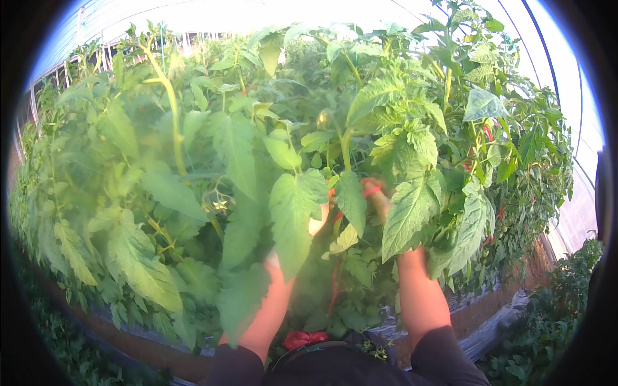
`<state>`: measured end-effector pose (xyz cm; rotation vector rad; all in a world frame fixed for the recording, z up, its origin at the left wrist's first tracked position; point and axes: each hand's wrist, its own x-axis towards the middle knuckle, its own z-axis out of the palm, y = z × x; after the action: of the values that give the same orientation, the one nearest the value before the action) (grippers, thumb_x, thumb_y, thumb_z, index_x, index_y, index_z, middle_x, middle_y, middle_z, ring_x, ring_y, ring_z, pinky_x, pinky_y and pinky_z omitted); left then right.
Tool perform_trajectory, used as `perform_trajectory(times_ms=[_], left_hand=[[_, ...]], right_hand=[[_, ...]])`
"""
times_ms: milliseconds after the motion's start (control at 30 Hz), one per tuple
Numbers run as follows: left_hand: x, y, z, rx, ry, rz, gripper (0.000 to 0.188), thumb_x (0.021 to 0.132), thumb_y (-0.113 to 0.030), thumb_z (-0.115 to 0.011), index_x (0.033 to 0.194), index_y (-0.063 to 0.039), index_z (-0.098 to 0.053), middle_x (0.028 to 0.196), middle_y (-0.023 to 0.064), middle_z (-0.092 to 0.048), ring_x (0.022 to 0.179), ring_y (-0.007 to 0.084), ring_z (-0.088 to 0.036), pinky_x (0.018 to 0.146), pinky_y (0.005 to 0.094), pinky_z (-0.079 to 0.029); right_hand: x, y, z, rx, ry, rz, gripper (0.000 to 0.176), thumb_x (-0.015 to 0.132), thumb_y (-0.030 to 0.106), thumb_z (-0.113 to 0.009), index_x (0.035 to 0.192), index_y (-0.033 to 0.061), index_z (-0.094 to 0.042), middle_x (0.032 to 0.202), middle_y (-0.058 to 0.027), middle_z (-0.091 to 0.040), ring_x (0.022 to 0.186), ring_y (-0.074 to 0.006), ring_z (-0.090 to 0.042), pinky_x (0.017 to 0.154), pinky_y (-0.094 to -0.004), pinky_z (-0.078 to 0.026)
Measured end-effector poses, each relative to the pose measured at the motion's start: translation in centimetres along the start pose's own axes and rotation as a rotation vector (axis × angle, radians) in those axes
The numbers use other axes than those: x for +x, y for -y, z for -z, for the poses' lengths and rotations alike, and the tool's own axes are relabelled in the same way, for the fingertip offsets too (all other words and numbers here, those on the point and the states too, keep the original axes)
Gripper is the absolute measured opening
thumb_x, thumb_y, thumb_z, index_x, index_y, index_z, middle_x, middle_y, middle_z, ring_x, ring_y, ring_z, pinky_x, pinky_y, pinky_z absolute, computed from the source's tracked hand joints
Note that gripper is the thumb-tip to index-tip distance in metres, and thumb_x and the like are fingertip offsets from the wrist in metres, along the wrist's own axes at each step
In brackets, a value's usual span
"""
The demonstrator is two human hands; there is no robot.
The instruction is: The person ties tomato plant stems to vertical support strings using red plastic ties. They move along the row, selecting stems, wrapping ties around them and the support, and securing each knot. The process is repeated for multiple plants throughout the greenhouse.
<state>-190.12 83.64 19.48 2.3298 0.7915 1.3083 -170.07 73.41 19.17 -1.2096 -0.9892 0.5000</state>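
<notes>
Both forearms reach into dense tomato plants, partly behind leaves. My left hand (319,221) shows only in part behind a large tomato leaf (293,212); its fingers are mostly hidden, near a red tie. To the right of a thick green stem (346,149), my right hand (377,190) is blurred, with a red strip (372,191) at its fingers. Whether either hand grips something is not clear. Another red strip (333,289) hangs low between the forearms. A yellow tomato flower (220,205) is left of the hands.
A bundle of red material (305,339) lies at my waist. Green strings rise among the stems. Plastic mulch film (492,318) and soil run along the row's foot. More plants (569,284) grow at lower right, under a greenhouse roof with thin frame lines.
</notes>
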Motion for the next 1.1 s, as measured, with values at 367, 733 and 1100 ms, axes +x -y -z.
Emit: perform_trajectory(times_ms=[367, 733, 1100], left_hand=[[-5.6, 4.1, -1.1, -1.144, -0.031, 0.415, 0.027, 0.102, -0.023, -0.07, 0.124, -0.007, -0.069, 0.108, 0.0038, -0.071, 0.092, 0.0163, -0.067, 0.081, 0.034, -0.055], [-5.9, 6.9, -4.7, -2.148, 0.006, 0.541, 0.026, 0.104, -0.023, -0.068, 0.126, -0.008, -0.065, 0.109, 0.0033, -0.069, 0.092, 0.0157, -0.066, 0.081, 0.035, -0.054], [-4.7, 7.5, -6.2, -1.529, -0.164, 0.588, 0.035, 0.108, -0.033, -0.057, 0.133, -0.009, -0.062, 0.12, 0.0092, -0.069, 0.102, 0.0215, -0.067, 0.091, 0.0412, -0.056]], right_hand=[[10.1, -0.6, -2.5, -0.018, 0.184, -0.087, 0.028, 0.102, 0.017, -0.069, 0.119, -0.0048, -0.074, 0.104, -0.0122, -0.078, 0.094, -0.0217, -0.074, 0.086, -0.035, -0.058], [-1.2, -6.8, 3.2, 0.327, 0.05, 0.058, 0.038, 0.099, 0.026, -0.074, 0.125, -0.0011, -0.071, 0.107, -0.0134, -0.077, 0.098, -0.0226, -0.072, 0.086, -0.0377, -0.054], [3.7, -8.5, -0.9, -0.304, 0.368, 0.024, 0.049, 0.102, 0.029, -0.07, 0.14, 0.0001, -0.061, 0.124, -0.0134, -0.072, 0.114, -0.0222, -0.068, 0.098, -0.037, -0.053]])
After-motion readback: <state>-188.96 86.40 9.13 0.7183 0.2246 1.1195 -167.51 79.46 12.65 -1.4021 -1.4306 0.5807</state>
